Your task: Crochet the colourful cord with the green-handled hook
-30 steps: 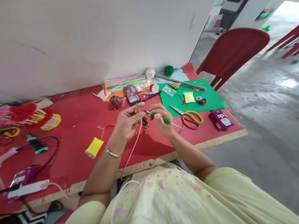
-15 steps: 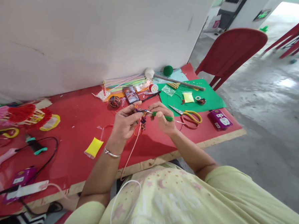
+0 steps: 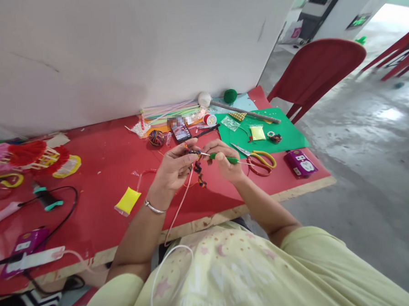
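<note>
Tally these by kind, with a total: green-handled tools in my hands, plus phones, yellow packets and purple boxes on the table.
Green-handled tool, in your right hand: 1
Phone: 1
Yellow packets: 2
Purple boxes: 2
Total: 6

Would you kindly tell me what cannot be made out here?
Head view:
Green-handled tool: tip lost in yarn piece, handle partly behind right hand.
Yarn piece: upper part partly hidden by left hand.
Phone: partly pixelated, too small to read.
Pink tool: cut off by left edge.
</note>
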Available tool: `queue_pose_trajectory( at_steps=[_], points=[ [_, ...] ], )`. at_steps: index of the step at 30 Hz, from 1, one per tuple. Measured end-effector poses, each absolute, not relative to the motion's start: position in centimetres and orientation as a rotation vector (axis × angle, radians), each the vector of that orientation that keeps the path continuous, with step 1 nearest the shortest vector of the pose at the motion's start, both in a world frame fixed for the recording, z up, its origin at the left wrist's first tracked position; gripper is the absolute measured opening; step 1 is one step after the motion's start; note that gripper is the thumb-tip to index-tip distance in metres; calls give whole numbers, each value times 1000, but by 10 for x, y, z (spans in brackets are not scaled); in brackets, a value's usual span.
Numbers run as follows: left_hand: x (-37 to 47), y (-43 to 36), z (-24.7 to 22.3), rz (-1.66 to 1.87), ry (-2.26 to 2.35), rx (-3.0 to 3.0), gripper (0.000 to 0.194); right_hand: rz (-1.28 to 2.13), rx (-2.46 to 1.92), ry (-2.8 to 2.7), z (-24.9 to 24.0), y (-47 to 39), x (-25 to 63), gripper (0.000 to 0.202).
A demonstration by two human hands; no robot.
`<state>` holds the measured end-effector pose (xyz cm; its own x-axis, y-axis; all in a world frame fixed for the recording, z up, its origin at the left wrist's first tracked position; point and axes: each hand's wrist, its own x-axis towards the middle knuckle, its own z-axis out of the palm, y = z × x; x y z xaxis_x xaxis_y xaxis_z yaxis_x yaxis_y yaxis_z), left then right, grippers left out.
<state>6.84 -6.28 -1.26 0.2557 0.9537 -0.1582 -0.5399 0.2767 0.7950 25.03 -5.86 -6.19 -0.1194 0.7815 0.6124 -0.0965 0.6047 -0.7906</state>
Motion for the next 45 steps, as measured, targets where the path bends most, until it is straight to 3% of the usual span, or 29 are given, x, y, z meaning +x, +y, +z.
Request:
queue_pose_trajectory(
  at_steps=[7, 17, 25, 34, 45],
  points=[
    [73, -62, -18, 1353, 781, 836, 40, 742, -654, -1449, -68, -63, 238, 51],
    [79, -66, -14, 1265, 711, 748, 41, 546, -795, -1371, -71, -69, 225, 64],
    [64, -64, -7, 1119, 808, 712, 37, 324, -661, -1583, -65, -65, 245, 47],
    [59, -60, -2, 1159, 924, 864, 34, 312, -607, -1786, -64, -53, 268, 38],
    [59, -57, -2, 1103, 964, 910, 27, 113, -526, -2071, -34, -50, 291, 16]
  ],
)
